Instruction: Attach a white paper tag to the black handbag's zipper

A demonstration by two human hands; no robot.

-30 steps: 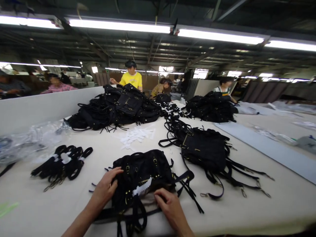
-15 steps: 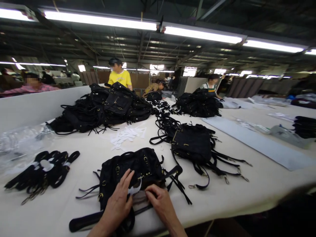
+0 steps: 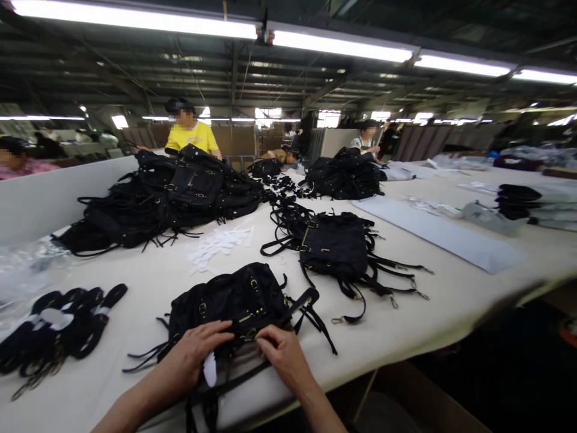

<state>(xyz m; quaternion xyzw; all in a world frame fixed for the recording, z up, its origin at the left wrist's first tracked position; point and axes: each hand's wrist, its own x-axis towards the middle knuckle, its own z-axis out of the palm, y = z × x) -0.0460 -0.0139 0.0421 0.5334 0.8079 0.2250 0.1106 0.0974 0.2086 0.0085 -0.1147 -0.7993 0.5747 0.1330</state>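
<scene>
A black bag (image 3: pixel 225 294) with brass buckles and straps lies in front of me, its near edge towards my body. My left hand (image 3: pixel 202 343) rests on that edge with its fingers stretched out. A white paper tag (image 3: pixel 210 369) hangs just below the left palm; whether the thumb touches it is hidden. My right hand (image 3: pixel 279 355) is closed, thumb and fingertips pinched at the bag's near edge beside a brass fitting. A dark strap (image 3: pixel 243 377) runs below both hands towards the table's front edge.
Another black bag (image 3: pixel 336 246) with clip-ended straps lies to the right. White paper strips (image 3: pixel 219 245) lie behind, bundled straps (image 3: pixel 67 319) at left. Bag heaps (image 3: pixel 180 195) stand farther back, and a pale board (image 3: pixel 437 231) lies at right. A person in yellow (image 3: pixel 192 138) stands beyond.
My left hand has flattened along the bag's near edge, and the white tag now hangs below the palm. The right hand stays pinched at the edge. The view has turned right.
</scene>
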